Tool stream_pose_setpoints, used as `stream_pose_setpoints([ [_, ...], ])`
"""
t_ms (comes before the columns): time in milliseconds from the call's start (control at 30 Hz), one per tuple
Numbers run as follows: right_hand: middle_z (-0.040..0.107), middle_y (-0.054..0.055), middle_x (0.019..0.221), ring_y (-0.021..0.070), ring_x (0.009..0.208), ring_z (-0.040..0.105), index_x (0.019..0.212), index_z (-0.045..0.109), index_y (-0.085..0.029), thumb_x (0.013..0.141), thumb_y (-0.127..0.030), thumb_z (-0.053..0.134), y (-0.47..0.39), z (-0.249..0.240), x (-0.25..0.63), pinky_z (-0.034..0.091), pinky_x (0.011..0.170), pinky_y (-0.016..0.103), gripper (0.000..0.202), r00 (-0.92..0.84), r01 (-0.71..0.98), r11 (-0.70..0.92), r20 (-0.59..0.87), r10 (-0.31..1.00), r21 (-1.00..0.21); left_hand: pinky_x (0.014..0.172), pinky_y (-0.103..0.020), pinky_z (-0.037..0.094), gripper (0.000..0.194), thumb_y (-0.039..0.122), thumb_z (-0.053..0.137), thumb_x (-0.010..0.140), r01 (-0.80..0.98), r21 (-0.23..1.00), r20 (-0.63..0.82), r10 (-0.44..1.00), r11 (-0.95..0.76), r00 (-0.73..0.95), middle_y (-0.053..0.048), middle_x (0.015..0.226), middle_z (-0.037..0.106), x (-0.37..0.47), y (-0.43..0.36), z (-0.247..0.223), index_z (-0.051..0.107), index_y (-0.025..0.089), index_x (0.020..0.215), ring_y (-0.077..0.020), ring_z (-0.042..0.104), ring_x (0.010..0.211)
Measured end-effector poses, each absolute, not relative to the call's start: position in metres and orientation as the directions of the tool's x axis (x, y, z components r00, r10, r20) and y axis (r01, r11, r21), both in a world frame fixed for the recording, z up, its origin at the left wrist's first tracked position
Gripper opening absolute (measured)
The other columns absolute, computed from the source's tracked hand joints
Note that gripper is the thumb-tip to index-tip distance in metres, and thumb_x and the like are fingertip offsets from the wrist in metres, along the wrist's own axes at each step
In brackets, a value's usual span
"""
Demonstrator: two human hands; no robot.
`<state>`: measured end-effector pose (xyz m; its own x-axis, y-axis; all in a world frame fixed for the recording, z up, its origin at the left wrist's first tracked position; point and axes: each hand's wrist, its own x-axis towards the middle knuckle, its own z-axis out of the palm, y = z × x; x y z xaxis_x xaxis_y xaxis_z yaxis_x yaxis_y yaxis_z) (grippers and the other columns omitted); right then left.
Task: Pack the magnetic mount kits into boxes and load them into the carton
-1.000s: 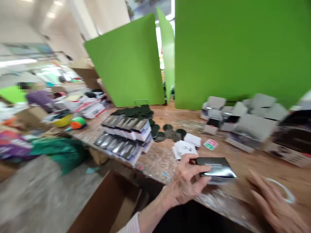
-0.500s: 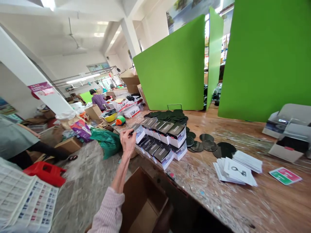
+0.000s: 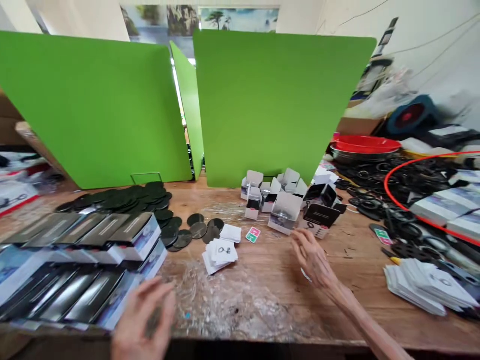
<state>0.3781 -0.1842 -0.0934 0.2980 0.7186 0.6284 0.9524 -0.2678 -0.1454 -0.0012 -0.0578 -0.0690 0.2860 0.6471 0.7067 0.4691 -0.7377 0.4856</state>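
Note:
My left hand (image 3: 144, 322), blurred by motion, is at the table's front edge beside the stacked small boxes (image 3: 131, 239); its thumb and fingers are apart with nothing between them. These closed boxes have black tops and white, printed sides, in two layers. My right hand (image 3: 311, 257) reaches over the table, fingers stretched toward the open small boxes (image 3: 285, 212). Its fingertips are close to the front box, and I cannot tell whether they touch. A black-faced open box (image 3: 318, 220) stands just beyond that hand. Under the palm shows a small pale piece (image 3: 305, 275).
Black discs (image 3: 127, 199) lie behind the stacked boxes. Folded leaflets (image 3: 221, 252) and a red-and-green card (image 3: 253, 234) are mid-table. More leaflets (image 3: 427, 285), black parts (image 3: 375, 180) and a red basin (image 3: 367, 144) are at right. Green panels (image 3: 262, 105) stand along the back.
My view has swung right, from the room at left to the table. My left hand has come away from the box at the stack's end. My right hand has come into view.

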Motion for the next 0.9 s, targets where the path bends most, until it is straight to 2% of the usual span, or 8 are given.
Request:
stream_pose_setpoints([
  [100,0.051,0.016,0.11,0.0175,0.076,0.057,0.106,0.056,-0.012,0.091,-0.018,0.036,-0.147,-0.078,0.396,0.05,0.061,0.031,0.026,0.364,0.904,-0.424,0.616,0.699,-0.053,0.072,-0.03,0.057,0.014,0.024,0.055,0.086,0.387,0.509,0.677,0.635,-0.769,0.372,-0.003,0.097,0.062,0.046,-0.088,-0.078,0.067,0.031,0.091,-0.0182,0.066,0.086],
  [300,0.049,0.016,0.099,0.0201,0.073,0.049,0.087,0.059,-0.014,0.088,-0.017,0.036,-0.139,-0.07,0.402,0.038,0.053,0.028,0.023,0.394,0.878,-0.478,0.564,0.726,0.002,0.073,-0.031,0.056,0.017,0.025,0.048,0.09,0.39,0.664,0.44,0.755,-0.638,0.487,-0.003,0.085,0.066,0.067,-0.071,-0.076,0.065,0.024,0.09,-0.018,0.066,0.079],
  [500,0.049,0.013,0.1,0.0191,0.074,0.054,0.085,0.057,-0.017,0.093,-0.027,0.032,-0.194,-0.077,0.364,0.036,0.042,0.022,0.028,0.247,0.934,-0.351,0.579,0.777,0.073,0.09,-0.034,0.048,0.024,0.018,0.044,0.089,0.71,0.438,0.223,0.832,-0.551,0.508,-0.008,0.1,0.067,0.119,0.013,-0.058,0.066,0.02,0.097,-0.0203,0.062,0.098],
  [600,0.051,0.014,0.103,0.0189,0.071,0.056,0.091,0.058,-0.018,0.095,-0.029,0.031,-0.223,-0.081,0.344,0.04,0.04,0.023,0.029,0.216,0.947,-0.314,0.603,0.768,0.061,0.097,-0.045,0.041,0.023,0.024,0.05,0.087,0.79,0.382,0.164,0.876,-0.48,0.454,-0.015,0.118,0.06,0.146,0.05,-0.056,0.066,0.017,0.102,-0.0297,0.053,0.115],
  [667,0.051,0.017,0.113,0.0201,0.073,0.059,0.105,0.058,-0.018,0.095,-0.03,0.034,-0.233,-0.079,0.33,0.046,0.042,0.026,0.029,0.247,0.942,-0.335,0.621,0.744,0.028,0.099,-0.055,0.035,0.028,0.031,0.056,0.083,0.84,0.338,0.105,0.904,-0.425,0.415,-0.02,0.125,0.054,0.153,0.065,-0.059,0.065,0.014,0.103,-0.038,0.044,0.122],
  [733,0.05,0.018,0.121,0.0209,0.076,0.061,0.12,0.053,-0.02,0.095,-0.029,0.038,-0.232,-0.075,0.314,0.051,0.048,0.03,0.031,0.259,0.952,-0.302,0.631,0.731,-0.041,0.098,-0.057,0.033,0.031,0.035,0.06,0.08,0.872,0.301,0.043,0.919,-0.386,0.392,-0.02,0.126,0.053,0.151,0.073,-0.065,0.064,0.014,0.103,-0.04,0.042,0.123],
  [833,0.056,0.013,0.117,0.0231,0.095,0.062,0.123,0.05,-0.024,0.095,-0.025,0.039,-0.201,-0.075,0.286,0.057,0.074,0.036,0.03,0.144,0.981,-0.043,0.565,0.812,-0.188,0.098,-0.051,0.034,0.034,0.036,0.062,0.078,0.887,0.27,-0.006,0.921,-0.375,0.391,-0.016,0.126,0.052,0.141,0.074,-0.074,0.061,0.019,0.107,-0.0351,0.043,0.121],
  [900,0.058,0.012,0.117,0.0248,0.108,0.058,0.125,0.047,-0.023,0.095,-0.024,0.039,-0.168,-0.081,0.269,0.053,0.09,0.042,0.031,0.036,0.961,0.119,0.536,0.843,-0.252,0.099,-0.048,0.033,0.038,0.039,0.064,0.076,0.889,0.268,-0.005,0.923,-0.37,0.386,-0.015,0.127,0.05,0.135,0.073,-0.077,0.059,0.021,0.109,-0.0339,0.042,0.122],
])
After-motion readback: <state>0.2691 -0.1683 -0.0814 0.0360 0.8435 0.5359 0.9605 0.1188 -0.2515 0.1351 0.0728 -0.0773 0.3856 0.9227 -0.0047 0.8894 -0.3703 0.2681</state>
